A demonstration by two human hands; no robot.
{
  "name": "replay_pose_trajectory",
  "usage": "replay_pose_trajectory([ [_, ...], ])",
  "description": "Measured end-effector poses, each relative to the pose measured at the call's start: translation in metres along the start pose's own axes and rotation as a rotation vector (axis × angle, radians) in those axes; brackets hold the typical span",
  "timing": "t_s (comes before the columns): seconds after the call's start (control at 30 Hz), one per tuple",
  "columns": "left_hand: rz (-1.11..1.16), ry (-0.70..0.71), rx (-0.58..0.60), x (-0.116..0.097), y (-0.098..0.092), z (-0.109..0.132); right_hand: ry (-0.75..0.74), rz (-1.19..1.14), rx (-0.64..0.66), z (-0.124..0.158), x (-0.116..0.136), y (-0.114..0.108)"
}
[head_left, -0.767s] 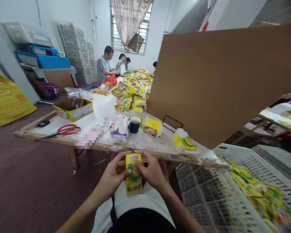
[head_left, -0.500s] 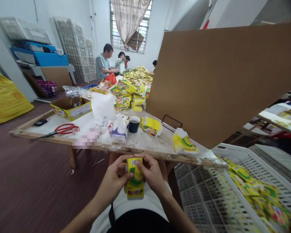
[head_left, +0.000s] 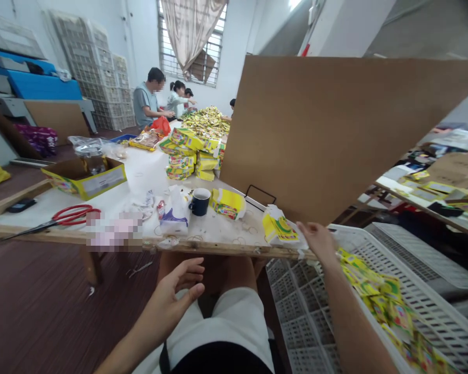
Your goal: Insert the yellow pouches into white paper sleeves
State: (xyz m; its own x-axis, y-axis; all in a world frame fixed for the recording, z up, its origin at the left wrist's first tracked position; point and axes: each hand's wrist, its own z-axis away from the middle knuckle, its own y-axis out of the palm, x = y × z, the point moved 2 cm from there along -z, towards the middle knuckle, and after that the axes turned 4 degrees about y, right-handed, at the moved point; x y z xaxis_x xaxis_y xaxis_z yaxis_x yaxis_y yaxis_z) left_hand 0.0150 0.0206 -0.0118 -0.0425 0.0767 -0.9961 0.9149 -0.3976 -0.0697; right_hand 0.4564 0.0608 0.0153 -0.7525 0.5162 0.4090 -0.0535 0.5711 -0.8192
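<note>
My left hand (head_left: pixel 181 288) hovers above my lap, palm turned inward, fingers curved and apart from the thumb, holding nothing. Over the table's right front corner, my right hand (head_left: pixel 319 241) reaches out with fingers extended. Its fingertips are just right of a yellow-and-white stack of small cartons (head_left: pixel 280 228); I see nothing in its grasp. Below and right of that forearm, a white plastic crate (head_left: pixel 425 265) holds many yellow packets (head_left: pixel 390 301).
A large cardboard sheet (head_left: pixel 315 135) stands on the table's right side. Along the table are a dark mug (head_left: pixel 200 202), a yellow pack (head_left: pixel 228 203), red-handled scissors (head_left: pixel 76 215), an open yellow box (head_left: pixel 88 182) and stacked yellow packs (head_left: pixel 183 150). Several people sit at the far end.
The small yellow carton that both hands held over my lap is no longer in them. My right hand has moved right to the table corner; my left has opened. The view has shifted right.
</note>
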Motion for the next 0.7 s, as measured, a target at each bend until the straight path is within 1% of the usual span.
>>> replay_pose_trajectory([
  [0.07,-0.020,0.009,-0.026,0.003,-0.004,0.000,0.101,-0.043,0.104,-0.002,0.006,0.028],
  [0.13,-0.034,0.022,-0.050,0.006,-0.008,-0.002,0.182,-0.108,0.165,-0.005,0.007,0.042],
  [0.2,-0.045,0.030,-0.060,0.009,-0.011,-0.003,0.231,-0.195,0.178,-0.009,0.004,0.040],
  [0.27,-0.045,0.028,-0.057,0.011,-0.012,-0.005,0.252,-0.316,0.162,-0.012,0.003,0.030],
  [0.33,-0.029,0.014,-0.051,0.011,-0.010,-0.006,0.253,-0.478,0.167,-0.006,0.010,0.019],
  [0.37,-0.016,0.005,-0.049,0.010,-0.008,-0.006,0.248,-0.572,0.192,0.001,0.019,0.016],
  [0.4,0.000,-0.002,-0.050,0.009,-0.006,-0.007,0.241,-0.671,0.235,0.013,0.031,0.015],
  [0.47,0.050,0.003,-0.062,0.006,-0.001,-0.007,0.223,-0.868,0.363,0.052,0.066,0.018],
  [0.53,0.134,0.038,-0.081,0.003,0.002,-0.007,0.199,-1.033,0.530,0.107,0.108,0.024],
  [0.6,0.235,0.086,-0.112,0.002,0.003,-0.006,0.182,-1.147,0.704,0.166,0.149,0.030],
  [0.63,0.279,0.100,-0.130,0.001,0.002,-0.006,0.192,-1.224,0.822,0.192,0.167,0.032],
  [0.67,0.314,0.102,-0.148,0.001,0.000,-0.005,0.278,-1.390,1.037,0.217,0.182,0.033],
  [0.7,0.343,0.096,-0.167,0.001,-0.002,-0.004,0.350,-1.502,1.173,0.236,0.192,0.034],
])
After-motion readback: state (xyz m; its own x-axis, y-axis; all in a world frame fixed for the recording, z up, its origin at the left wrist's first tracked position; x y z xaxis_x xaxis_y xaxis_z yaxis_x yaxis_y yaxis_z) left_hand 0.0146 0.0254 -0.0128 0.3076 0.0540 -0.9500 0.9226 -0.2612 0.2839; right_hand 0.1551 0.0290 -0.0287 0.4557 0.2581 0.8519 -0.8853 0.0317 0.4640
